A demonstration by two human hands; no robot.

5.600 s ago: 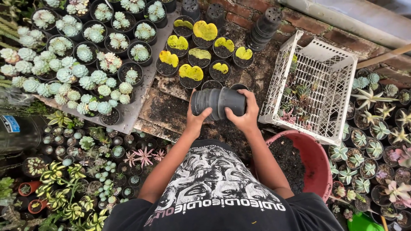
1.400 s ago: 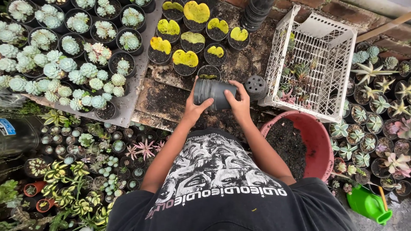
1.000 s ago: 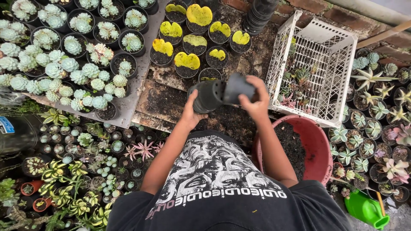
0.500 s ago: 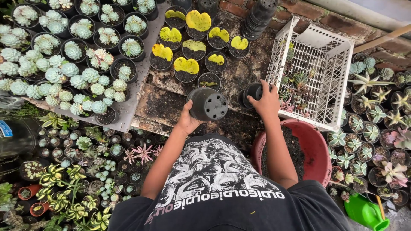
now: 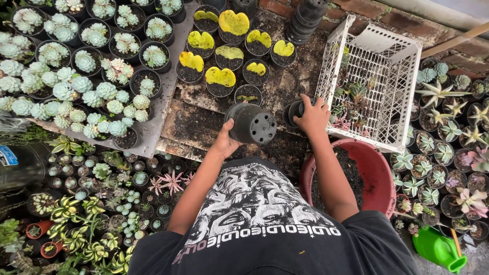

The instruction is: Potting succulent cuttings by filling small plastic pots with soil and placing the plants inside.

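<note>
My left hand (image 5: 226, 143) grips a stack of empty black plastic pots (image 5: 251, 122) held on its side, its holed bottom facing up. My right hand (image 5: 312, 116) holds a single black pot (image 5: 294, 111) that is separate from the stack, down by the near left corner of a white wire crate (image 5: 387, 66). The crate is tilted and holds several small succulents (image 5: 352, 97). Just beyond my hands stand black pots with yellow heart-shaped leaves (image 5: 220, 76) on dark, soil-strewn boards.
A red basin of soil (image 5: 376, 175) sits under my right forearm. Another tall stack of black pots (image 5: 304, 19) stands at the back. Pale rosette succulents (image 5: 76, 76) fill the left, small potted plants (image 5: 91, 203) the lower left, more succulents (image 5: 448, 132) the right. A green watering can (image 5: 438, 249) lies at lower right.
I held the pot stack with both hands, then my right hand pulled one pot off its end and carried it right and down beside the white crate. My left hand kept the stack.
</note>
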